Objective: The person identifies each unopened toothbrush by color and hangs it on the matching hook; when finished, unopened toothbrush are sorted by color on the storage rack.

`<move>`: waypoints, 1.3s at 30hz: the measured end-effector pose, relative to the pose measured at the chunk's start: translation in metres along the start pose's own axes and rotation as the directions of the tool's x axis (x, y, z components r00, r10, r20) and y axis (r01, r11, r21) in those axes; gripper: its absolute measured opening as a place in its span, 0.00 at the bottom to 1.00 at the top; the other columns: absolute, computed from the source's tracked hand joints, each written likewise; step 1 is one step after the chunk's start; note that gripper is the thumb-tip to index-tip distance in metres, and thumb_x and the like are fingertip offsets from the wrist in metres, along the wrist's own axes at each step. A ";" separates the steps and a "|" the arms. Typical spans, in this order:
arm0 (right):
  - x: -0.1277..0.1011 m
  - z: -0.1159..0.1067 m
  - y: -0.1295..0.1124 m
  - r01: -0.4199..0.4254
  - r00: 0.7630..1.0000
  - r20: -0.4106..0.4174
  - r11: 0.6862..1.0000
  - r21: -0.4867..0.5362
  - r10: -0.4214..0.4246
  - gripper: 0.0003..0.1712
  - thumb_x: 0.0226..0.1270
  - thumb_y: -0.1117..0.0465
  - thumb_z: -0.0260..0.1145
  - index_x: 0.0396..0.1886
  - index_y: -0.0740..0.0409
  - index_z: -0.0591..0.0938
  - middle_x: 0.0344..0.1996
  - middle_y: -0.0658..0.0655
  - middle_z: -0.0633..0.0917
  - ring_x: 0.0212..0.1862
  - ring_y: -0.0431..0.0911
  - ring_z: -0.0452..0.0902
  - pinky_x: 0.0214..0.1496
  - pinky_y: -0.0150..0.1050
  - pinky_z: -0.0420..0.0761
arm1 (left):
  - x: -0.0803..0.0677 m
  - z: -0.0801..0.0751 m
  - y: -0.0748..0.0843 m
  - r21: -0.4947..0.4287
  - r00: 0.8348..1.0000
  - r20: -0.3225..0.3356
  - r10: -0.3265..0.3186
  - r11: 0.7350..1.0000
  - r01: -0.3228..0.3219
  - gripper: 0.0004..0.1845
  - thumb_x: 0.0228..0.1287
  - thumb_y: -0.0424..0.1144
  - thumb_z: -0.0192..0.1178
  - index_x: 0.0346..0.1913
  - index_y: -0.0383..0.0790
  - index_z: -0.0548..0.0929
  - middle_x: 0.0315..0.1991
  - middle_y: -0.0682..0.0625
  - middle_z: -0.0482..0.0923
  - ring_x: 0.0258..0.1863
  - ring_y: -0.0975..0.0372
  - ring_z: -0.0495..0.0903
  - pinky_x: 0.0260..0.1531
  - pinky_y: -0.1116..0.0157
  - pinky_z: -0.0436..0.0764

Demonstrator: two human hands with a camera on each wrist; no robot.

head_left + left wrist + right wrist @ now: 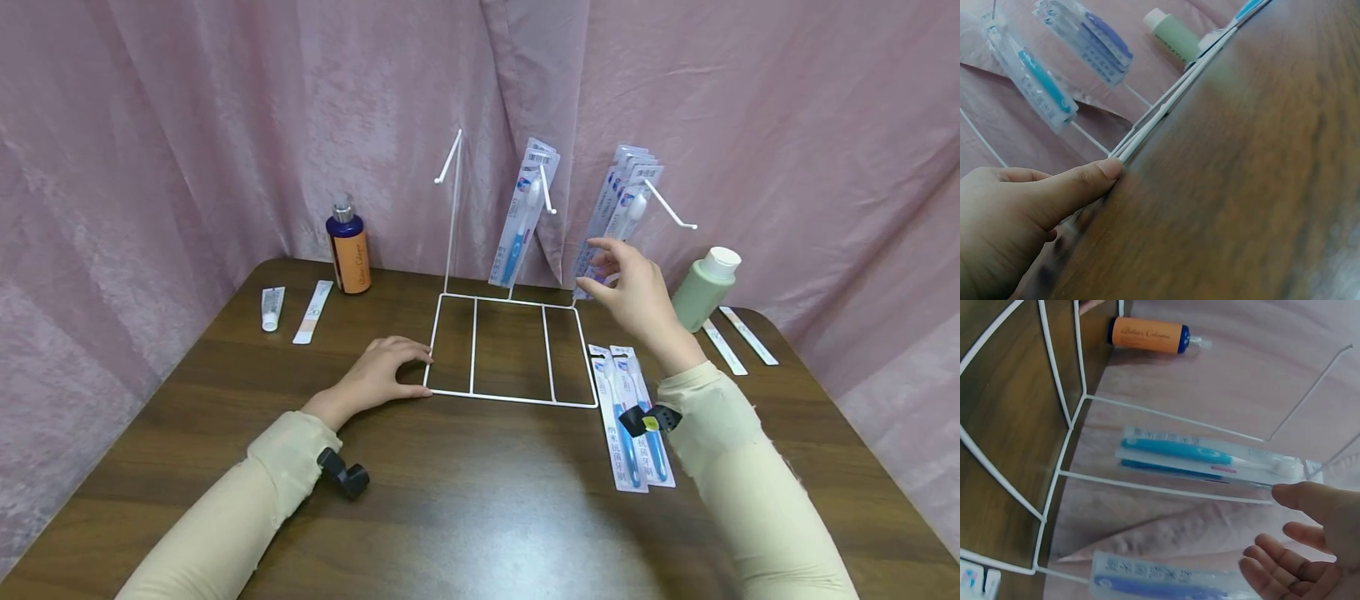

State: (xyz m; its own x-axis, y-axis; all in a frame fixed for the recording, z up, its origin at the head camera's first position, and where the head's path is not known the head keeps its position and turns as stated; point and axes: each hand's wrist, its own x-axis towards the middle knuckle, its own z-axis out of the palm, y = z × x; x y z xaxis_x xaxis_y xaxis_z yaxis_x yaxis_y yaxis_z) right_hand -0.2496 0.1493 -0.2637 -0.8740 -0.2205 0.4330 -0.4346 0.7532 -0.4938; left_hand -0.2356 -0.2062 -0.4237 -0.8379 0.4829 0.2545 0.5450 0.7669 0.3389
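The white wire display rack (510,346) stands at the middle of the dark wooden table (465,508), its flat base grid near and its three hooked uprights at the far side; the work in hand looks to be hanging carded toothbrushes on those hooks, and I judge it partly done. One blue toothbrush pack (525,212) hangs on the middle hook; a bunch of several toothbrush packs (618,208) hangs on the right hook; the left hook (448,158) is bare. Two more toothbrush packs (630,417) lie flat on the table just right of the base, so they appear to be what is left.

The left hand (382,375) rests flat on the table, fingers relaxed, thumb tip touching the near left corner of the base wire. The right hand (633,283) is raised with fingers spread and holds nothing, close before the hanging bunch; whether it touches a pack cannot be told.
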 end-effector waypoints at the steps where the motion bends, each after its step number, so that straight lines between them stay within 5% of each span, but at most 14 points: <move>1: -0.002 -0.002 0.001 0.007 1.000 0.006 1.000 -0.009 -0.007 0.30 0.61 0.61 0.69 0.62 0.61 0.73 0.46 0.67 0.83 0.47 0.60 0.82 0.52 0.53 0.78 | 0.000 0.000 0.000 0.000 1.000 0.001 0.001 1.000 -0.001 0.27 0.51 0.56 0.70 0.52 0.46 0.83 0.59 0.48 0.79 0.62 0.52 0.72 0.64 0.48 0.64; 17: -0.046 -0.023 0.019 -0.052 0.989 0.131 0.996 -0.071 0.061 0.32 0.62 0.56 0.69 0.64 0.62 0.71 0.50 0.68 0.81 0.51 0.61 0.79 0.54 0.57 0.75 | -0.001 0.000 -0.002 0.001 1.000 -0.001 -0.003 1.000 0.003 0.27 0.51 0.56 0.70 0.52 0.46 0.83 0.59 0.49 0.79 0.62 0.52 0.72 0.63 0.47 0.64; 39: -0.098 -0.005 0.083 -0.154 0.965 0.189 0.977 -0.149 0.181 0.33 0.63 0.51 0.67 0.63 0.64 0.72 0.49 0.70 0.81 0.50 0.63 0.79 0.49 0.58 0.77 | -0.001 0.000 0.001 -0.004 1.000 -0.018 0.016 1.000 -0.016 0.26 0.51 0.55 0.70 0.52 0.46 0.83 0.58 0.49 0.79 0.61 0.52 0.72 0.63 0.47 0.65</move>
State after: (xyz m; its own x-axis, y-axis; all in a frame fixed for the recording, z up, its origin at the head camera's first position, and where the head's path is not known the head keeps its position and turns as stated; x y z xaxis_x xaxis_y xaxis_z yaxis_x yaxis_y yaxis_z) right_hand -0.1986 0.2364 -0.3434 -0.9632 -0.1939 0.1860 -0.2578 0.8619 -0.4366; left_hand -0.2341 -0.2062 -0.4242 -0.8283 0.4874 0.2763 0.5585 0.7576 0.3379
